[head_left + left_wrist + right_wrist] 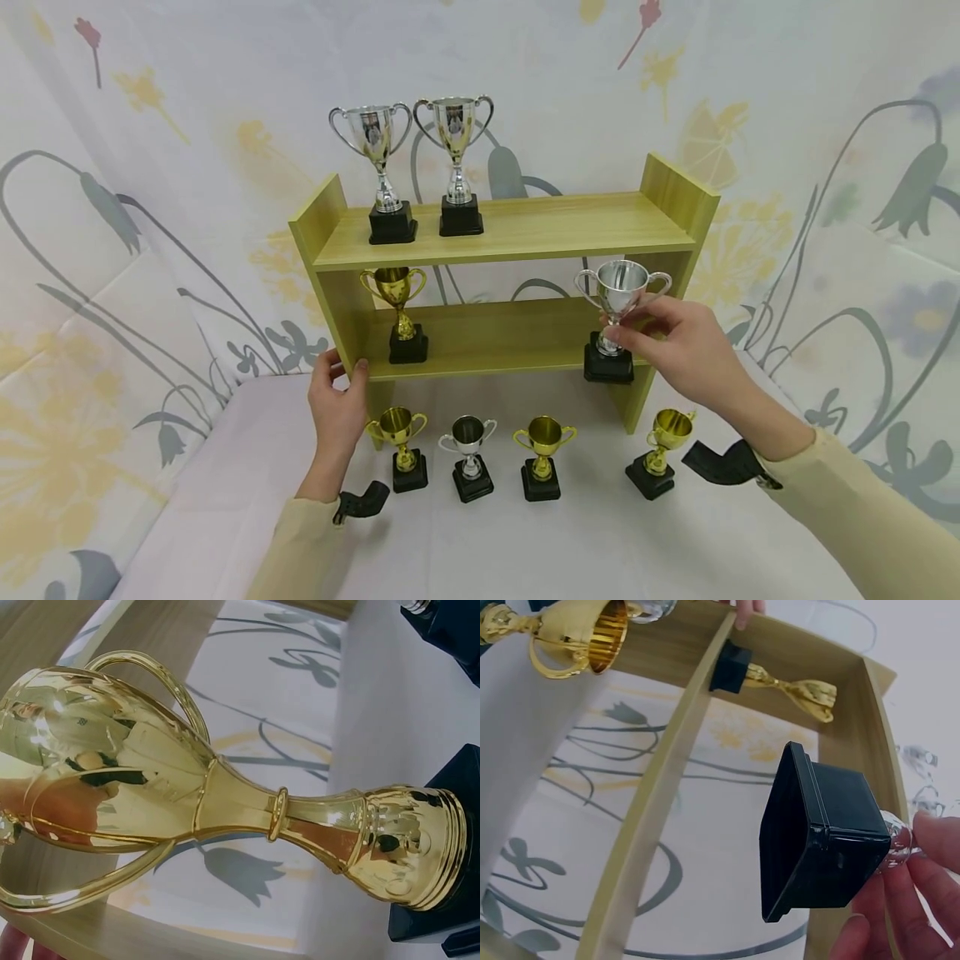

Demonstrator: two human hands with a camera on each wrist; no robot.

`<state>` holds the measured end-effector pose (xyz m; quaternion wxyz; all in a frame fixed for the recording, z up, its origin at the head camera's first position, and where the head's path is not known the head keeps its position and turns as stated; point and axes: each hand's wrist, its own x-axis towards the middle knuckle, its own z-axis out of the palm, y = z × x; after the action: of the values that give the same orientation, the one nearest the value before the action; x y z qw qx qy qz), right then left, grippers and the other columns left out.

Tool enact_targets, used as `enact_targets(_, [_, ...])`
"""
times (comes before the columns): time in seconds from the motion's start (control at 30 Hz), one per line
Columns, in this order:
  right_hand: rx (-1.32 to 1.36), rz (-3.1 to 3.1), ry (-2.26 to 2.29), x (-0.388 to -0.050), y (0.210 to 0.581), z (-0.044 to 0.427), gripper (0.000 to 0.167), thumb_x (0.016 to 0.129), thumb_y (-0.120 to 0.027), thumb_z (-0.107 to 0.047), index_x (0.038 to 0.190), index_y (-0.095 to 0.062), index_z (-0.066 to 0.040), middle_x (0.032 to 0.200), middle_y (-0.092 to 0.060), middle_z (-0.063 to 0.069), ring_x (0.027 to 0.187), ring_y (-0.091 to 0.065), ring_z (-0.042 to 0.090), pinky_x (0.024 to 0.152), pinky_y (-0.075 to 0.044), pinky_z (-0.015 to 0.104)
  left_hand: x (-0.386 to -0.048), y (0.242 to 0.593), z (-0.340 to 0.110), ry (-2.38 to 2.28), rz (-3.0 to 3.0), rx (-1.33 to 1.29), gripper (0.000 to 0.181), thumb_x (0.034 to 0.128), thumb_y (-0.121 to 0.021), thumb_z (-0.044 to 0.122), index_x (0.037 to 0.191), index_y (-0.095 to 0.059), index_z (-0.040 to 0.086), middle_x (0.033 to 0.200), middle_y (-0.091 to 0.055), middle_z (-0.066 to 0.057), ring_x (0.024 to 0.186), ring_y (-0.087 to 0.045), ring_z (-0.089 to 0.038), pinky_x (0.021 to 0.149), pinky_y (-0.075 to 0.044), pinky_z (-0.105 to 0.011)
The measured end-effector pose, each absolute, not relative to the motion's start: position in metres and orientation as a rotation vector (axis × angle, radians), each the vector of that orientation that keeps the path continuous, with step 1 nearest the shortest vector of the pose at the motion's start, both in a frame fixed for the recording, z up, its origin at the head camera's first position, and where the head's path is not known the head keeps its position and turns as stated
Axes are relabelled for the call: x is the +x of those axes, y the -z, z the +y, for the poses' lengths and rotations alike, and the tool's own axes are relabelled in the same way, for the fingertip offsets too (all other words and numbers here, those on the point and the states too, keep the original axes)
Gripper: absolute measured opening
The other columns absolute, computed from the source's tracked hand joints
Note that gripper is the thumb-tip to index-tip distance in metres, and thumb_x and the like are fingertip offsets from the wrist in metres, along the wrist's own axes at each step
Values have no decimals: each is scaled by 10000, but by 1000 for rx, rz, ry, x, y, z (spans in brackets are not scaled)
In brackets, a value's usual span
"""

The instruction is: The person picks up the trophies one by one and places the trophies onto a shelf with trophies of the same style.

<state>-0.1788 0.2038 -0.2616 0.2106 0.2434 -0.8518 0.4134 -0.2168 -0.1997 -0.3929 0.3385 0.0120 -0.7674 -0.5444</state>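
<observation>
In the head view my right hand (678, 342) pinches a silver trophy (619, 287) by its stem, at the right part of the wooden shelf's middle board (487, 337). The right wrist view shows that trophy's black base (832, 832) tilted, its hollow underside visible, with fingers (907, 900) around the silver stem. My left hand (339, 408) holds the shelf's left side panel near the middle board. A gold trophy (405, 321) stands on that board's left part. Close to the left wrist camera is a gold trophy (120, 765).
Two silver trophies (387, 196) (458, 192) stand on the top board's left half. On the white table (480, 558), in front of the shelf, are a gold trophy (408, 454), a silver one (470, 462), another gold one (542, 467) and a tilted gold one (656, 458) at right.
</observation>
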Motion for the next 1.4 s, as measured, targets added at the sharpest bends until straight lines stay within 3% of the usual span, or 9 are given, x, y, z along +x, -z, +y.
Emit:
enact_targets(0.67, [668,-2462,-1122,-198,238,190,170,909,-738,-190,995,-747,-43,937,-737,64,753,-655,161,655,-498,191,-217,394,-202,1428,-2000,25,307,969,-605,131,1234,-560,-18,1120,-561,-182,1050,-552,-280,786,-526,-549])
enact_targets(0.93, [693,-2462,-1171,-205,225,185,186,916,-727,-198,1000,-739,-31,979,-725,90,784,-647,168,677,-495,194,-218,394,-204,1434,-2044,32,312,972,-605,150,1239,-560,-5,1122,-565,-142,1052,-549,-227,739,-508,-293])
enact_targets(1.17, [704,-2486,-1342,-213,212,181,196,935,-707,-204,1025,-734,-32,1002,-740,37,871,-624,180,714,-479,240,-219,394,-203,1459,-2026,28,311,972,-602,143,1237,-550,-11,1124,-557,-156,1061,-545,-253,792,-516,-438])
enact_targets(1.4, [717,-2492,-1386,-211,206,181,207,935,-706,-210,1028,-733,-27,983,-740,-5,861,-601,174,705,-455,258,-220,395,-204,1466,-2018,29,311,977,-597,142,1240,-542,-16,1124,-554,-167,1063,-537,-269,826,-504,-525])
